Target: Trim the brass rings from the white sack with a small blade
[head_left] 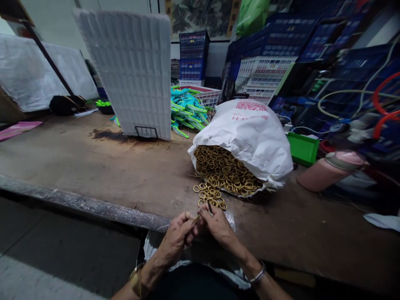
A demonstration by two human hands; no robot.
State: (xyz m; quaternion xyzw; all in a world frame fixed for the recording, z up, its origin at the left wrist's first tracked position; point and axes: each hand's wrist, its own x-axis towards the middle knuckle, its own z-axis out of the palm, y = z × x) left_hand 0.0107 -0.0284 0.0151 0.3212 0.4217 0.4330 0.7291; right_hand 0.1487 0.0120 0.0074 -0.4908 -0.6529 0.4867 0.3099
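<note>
Just over the table's front edge, my two hands nearly meet. My left hand [181, 231] pinches a brass-coloured ring [196, 218], seen edge-on between the fingertips. In my right hand [218, 225] is a thin tool [210, 208] with a dark end sticking up past the thumb; its kind is unclear and its working end is hidden by the fingers. Beyond the hands lies a small heap of loose rings [208, 193]. These spread out from the mouth of a white woven sack [246, 129], which lies on its side, packed with many more rings [225, 171].
A tall white ribbed panel [134, 75] stands on the brown table [109, 179]. Behind are a pile of turquoise and green pieces [187, 108] and stacked crates [193, 54]. At right are a green tray [302, 148], a pink bottle [328, 171] and red hoses [379, 100].
</note>
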